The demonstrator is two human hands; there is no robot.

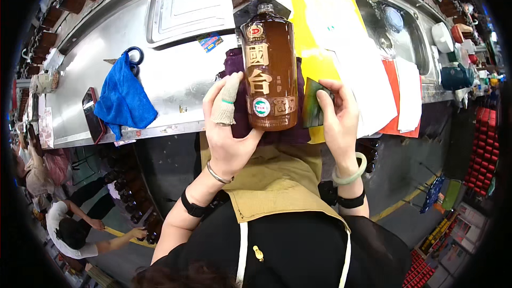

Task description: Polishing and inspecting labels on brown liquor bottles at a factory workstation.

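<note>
The brown bottle (277,74) sits over a purple cloth (233,63) at the steel counter's (181,77) front edge, with bare metal reaching left toward a blue cloth (126,101). The left hand (226,137) grasps its lower side; the right hand (341,117) pinches a green pad (311,108) just beside. The glossy bottle bears gold characters.

Brown bottle (273,88), neck away, green pad (312,109) beside
</note>
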